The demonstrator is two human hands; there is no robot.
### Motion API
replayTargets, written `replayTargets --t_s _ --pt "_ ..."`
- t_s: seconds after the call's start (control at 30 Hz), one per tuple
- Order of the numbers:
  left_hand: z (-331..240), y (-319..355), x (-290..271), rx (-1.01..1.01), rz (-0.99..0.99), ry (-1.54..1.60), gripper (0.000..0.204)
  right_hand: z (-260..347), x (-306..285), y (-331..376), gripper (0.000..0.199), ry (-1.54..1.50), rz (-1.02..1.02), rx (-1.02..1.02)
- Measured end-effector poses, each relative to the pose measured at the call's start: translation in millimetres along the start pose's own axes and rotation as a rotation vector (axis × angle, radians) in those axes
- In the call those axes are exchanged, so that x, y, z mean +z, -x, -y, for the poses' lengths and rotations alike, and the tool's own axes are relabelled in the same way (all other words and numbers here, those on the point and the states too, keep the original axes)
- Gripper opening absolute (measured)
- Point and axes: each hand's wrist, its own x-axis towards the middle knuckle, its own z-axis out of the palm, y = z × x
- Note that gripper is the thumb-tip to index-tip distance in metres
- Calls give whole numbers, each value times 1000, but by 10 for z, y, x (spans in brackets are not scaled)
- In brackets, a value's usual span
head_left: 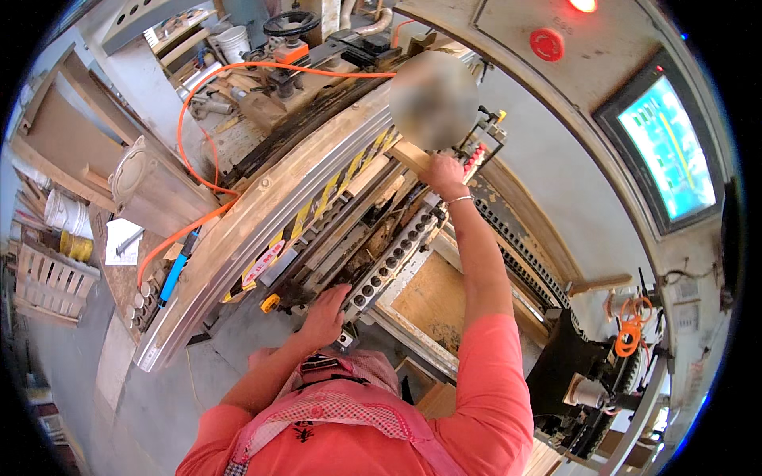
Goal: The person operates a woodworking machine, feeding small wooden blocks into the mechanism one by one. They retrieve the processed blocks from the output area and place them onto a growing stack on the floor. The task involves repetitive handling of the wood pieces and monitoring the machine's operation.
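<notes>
My right hand (444, 176), at the end of an outstretched arm, is closed around the near end of a pale wooden board (409, 156). The board's far part runs into a blurred round patch, so its length is hidden. My left hand (323, 315) lies palm down on the near end of the machine bed, fingers stretched out and holding nothing that I can see. Close to its fingertips starts a pale rail (397, 258) with a row of round black caps. Between my hands, several wooden strips (349, 230) lie lengthwise on the bed.
A long curved beam (262, 190) with yellow-black striping borders the bed on the left. An orange hose (181, 127) loops over it, near a blue air gun (179, 268). At right stand a lit screen (665, 147) and a red push button (547, 44).
</notes>
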Motion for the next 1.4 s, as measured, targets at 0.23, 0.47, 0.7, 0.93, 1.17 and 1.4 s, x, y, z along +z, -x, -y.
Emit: replayTargets --t_s 0.23,0.47,0.7,0.93,1.17,1.4 --pt "21 -29 33 17 -10 22 57 -83 -86 -68 38 60 123 -29" --pt "-96 -100 -66 -21 -198 165 57 -87 -530 754 31 -71 37 -92" --pt "-215 -449 222 -120 7 1028 55 509 -636 2098 41 -601 184 -502" --pt "-253 -312 255 -36 -147 978 40 597 -755 2047 41 -601 392 -375" --pt "-19 -43 147 -15 -201 559 41 29 -460 833 40 -44 65 -104" --pt "-75 -40 96 -16 -124 508 46 -63 120 31 36 75 -44 -14"
